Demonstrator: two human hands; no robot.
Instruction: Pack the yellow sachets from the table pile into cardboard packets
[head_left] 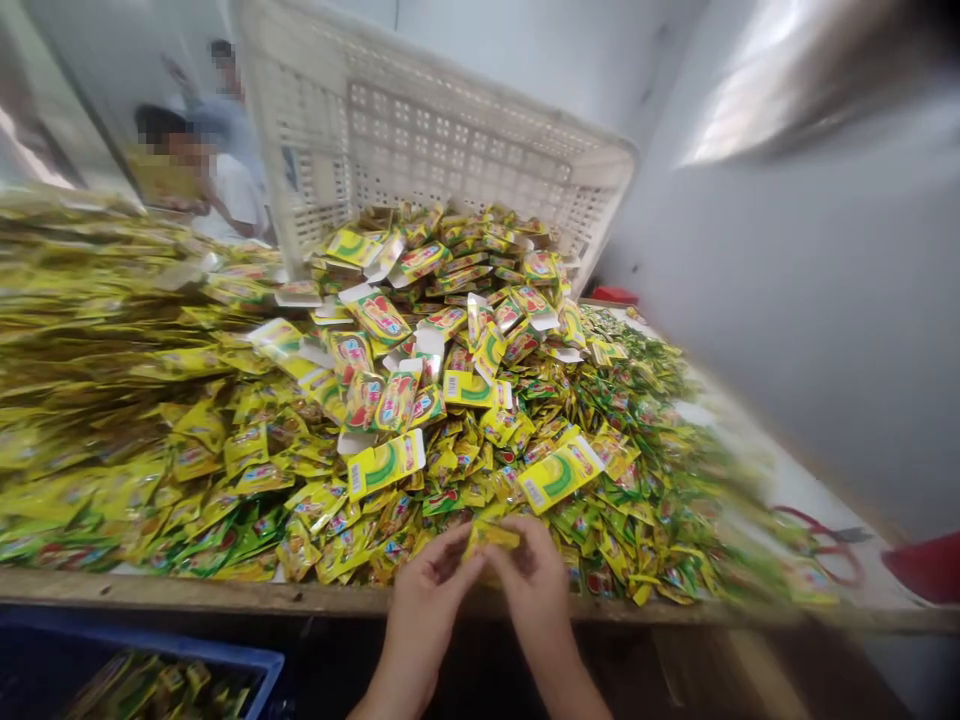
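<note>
Both my hands meet at the table's front edge, around a small yellow packet (pixel 491 536). My left hand (pixel 435 585) grips its left side between thumb and fingers. On the other side, my right hand (pixel 534 572) pinches it too, with the thumbs nearly touching. Just beyond lie two yellow-green boxes, one (pixel 386 466) to the left and one (pixel 561 474) to the right. Loose small packets (pixel 337 530) surround them. Farther back, a heap of open-flapped boxes (pixel 394 395) spills from a tipped white plastic crate (pixel 450 130).
Below the table edge (pixel 187 590) at left is a blue bin (pixel 274 665) with packets inside. Red-handled scissors (pixel 832 550) and a red object (pixel 926 560) lie at right. Larger packets (pixel 90 340) pile up left. Two people (pixel 236 195) are at the back left.
</note>
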